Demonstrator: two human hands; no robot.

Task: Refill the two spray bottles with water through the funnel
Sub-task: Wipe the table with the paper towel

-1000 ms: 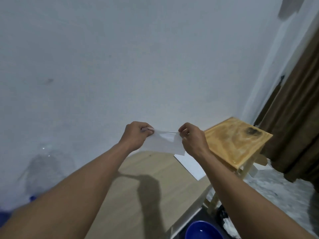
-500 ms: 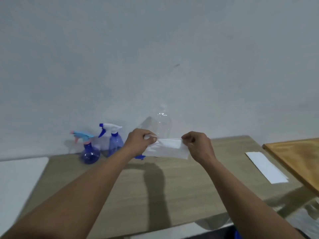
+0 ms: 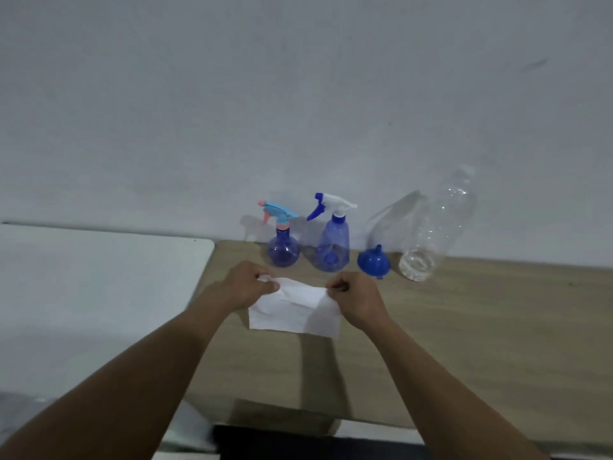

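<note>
Over both forearms, from the head camera: pinching a white paper sheet by its upper corners, left hand at one, right hand at the other, thumb and curled fingers of each clamped on the edge. Held low over the wooden table, lower edge close to the top or resting on it; cannot tell which.

Behind the sheet, lined up against the wall: round-bellied spray bottle with a pale blue and pink trigger, then a taller conical spray bottle with a white and blue trigger. Trigger heads on both, so not yet opened for filling. Just right of those, blue funnel, mouth down and spout up. Further right, large clear water bottle, water level hard to read.

Likely trouble from here:
- Thin, limp, creased paper, apt to tear if pulled harder between the two pinches, and to go soggy once wet.
- Light, hollow, translucent blue plastic, top-heavy under the trigger heads and standing close together. Easy to topple when reaching across.
- Narrow necks and a smooth, hard funnel, prone to tilting and spilling onto the wood-grain top unless steadied.
- Soft, ribbed clear walls on the big bottle, probably buckling under a firm squeeze and gushing.

Left of the table, a smooth white surface with a rounded corner.
</note>
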